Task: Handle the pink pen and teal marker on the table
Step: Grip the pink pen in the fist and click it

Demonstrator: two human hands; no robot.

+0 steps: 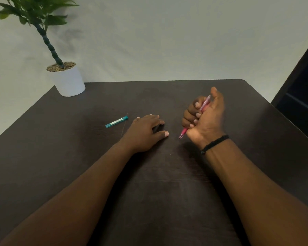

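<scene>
My right hand (205, 118) is closed in a fist around the pink pen (204, 104), palm turned toward me, a little above the dark table (158, 183). The pen's tip pokes out below the fist toward the table, and its back end shows between my fingers and thumb. The teal marker (116, 122) lies flat on the table, left of centre, slanted up to the right. My left hand (144, 132) rests palm down on the table just right of the marker, fingers spread, not touching it.
A white pot (68, 80) with a green plant stands at the table's far left corner. A thin dark strand lies by the marker. A dark piece of furniture (302, 96) is beyond the table's right edge. A pale wall is behind.
</scene>
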